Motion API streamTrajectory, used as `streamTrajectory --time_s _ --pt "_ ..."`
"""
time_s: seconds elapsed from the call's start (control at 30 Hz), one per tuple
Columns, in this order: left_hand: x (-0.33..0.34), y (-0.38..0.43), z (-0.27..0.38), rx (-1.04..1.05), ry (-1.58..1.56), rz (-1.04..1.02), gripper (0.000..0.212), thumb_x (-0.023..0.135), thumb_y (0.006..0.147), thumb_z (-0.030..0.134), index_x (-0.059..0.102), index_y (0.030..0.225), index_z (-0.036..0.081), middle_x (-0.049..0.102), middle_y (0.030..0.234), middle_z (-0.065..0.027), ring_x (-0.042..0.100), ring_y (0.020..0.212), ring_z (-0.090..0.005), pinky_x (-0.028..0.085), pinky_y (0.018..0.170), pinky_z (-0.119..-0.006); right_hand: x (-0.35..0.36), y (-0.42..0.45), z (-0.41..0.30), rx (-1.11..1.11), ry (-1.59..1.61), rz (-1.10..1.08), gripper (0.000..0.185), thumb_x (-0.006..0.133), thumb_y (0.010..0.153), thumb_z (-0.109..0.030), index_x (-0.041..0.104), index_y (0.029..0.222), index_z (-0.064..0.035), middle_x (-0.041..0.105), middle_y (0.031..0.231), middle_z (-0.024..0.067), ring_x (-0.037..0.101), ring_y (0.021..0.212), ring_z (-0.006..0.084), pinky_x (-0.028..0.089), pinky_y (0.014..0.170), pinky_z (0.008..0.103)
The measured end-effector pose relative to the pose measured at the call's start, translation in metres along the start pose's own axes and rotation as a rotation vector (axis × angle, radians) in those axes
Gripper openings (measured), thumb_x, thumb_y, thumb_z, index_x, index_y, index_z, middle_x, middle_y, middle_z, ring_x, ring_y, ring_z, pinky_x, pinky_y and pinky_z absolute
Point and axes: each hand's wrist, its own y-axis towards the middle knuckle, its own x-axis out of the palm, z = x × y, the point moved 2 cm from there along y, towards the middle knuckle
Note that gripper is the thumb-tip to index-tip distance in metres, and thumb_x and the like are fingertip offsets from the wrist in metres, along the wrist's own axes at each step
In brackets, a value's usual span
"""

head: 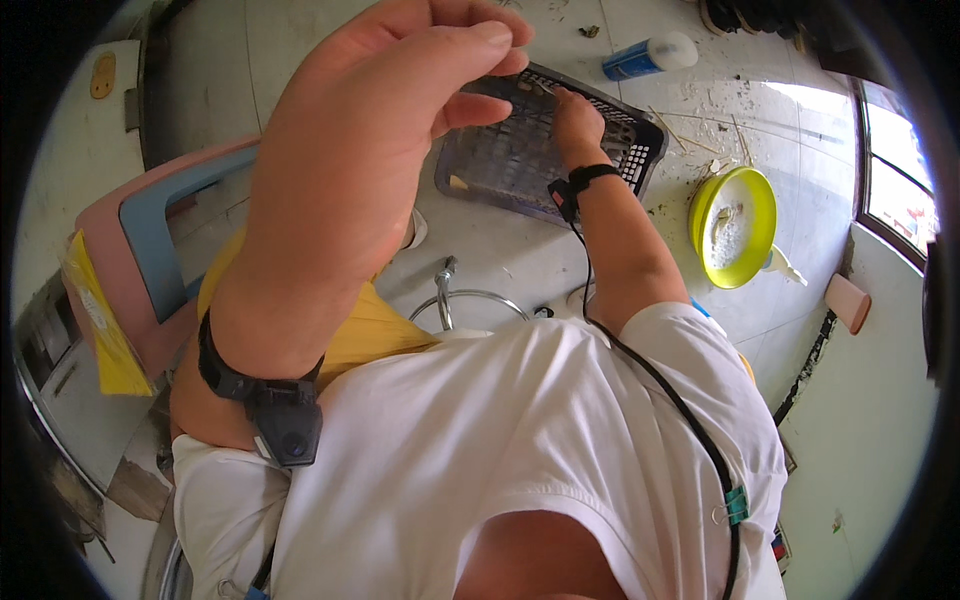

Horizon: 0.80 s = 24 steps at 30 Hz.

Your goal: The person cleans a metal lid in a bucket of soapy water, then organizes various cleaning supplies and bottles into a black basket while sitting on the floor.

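My left hand [469, 71] is raised close to the camera, its fingers loosely curled and apart, with nothing visible in it. It hides part of a black plastic crate [495, 196] on the tiled floor. My right hand [579, 124] reaches down into the crate by its far side. A thin pale piece [545, 87] lies at its fingertips; whether they grip it is unclear. To the right of my right forearm stands a yellow-green plastic basin [763, 247], with foamy white content and a pale object inside. Both wrists wear black straps with small devices.
A blue-and-clear container [630, 60] lies beyond the crate. Thin sticks [741, 139] and small debris are scattered near the basin, and a white bottle [785, 266] lies beside it. At left is a pink and blue stool [142, 202]; chrome stool legs [445, 296] stand before me.
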Motion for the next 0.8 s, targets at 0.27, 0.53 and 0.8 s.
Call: streamTrajectory --time_s 0.27,0.53,0.8 --pt "0.007 -0.005 0.008 -0.057 -0.060 0.042 0.018 0.049 0.094 0.013 0.057 0.107 0.003 0.059 0.102 -0.0037 0.055 0.096 -0.0104 0.044 0.083 -0.025 0.011 -0.012 -0.006 -0.109 0.045 -0.157 0.028 0.053 0.091 -0.016 0.061 0.117 -0.0119 0.066 0.106 0.0137 0.063 0.100 0.0318 0.053 0.077 0.0420" --pt "-0.001 0.001 -0.004 -0.001 0.016 0.029 0.020 0.050 0.093 0.015 0.060 0.105 0.003 0.059 0.114 -0.0084 0.057 0.101 -0.0153 0.046 0.082 -0.025 0.027 0.005 -0.007 -0.128 0.302 -0.034 0.036 0.056 0.088 -0.029 0.060 0.118 -0.0101 0.062 0.111 0.0156 0.058 0.107 0.0323 0.049 0.087 0.0416" --pt "0.001 0.005 -0.001 -0.014 0.068 0.069 0.019 0.049 0.091 0.013 0.061 0.103 0.004 0.058 0.120 -0.0093 0.058 0.102 -0.0145 0.046 0.080 -0.026 0.062 0.028 -0.034 -0.127 0.041 -0.049 0.046 0.055 0.084 -0.004 0.050 0.129 -0.0137 0.052 0.122 0.0169 0.052 0.114 0.0356 0.051 0.086 0.0430"
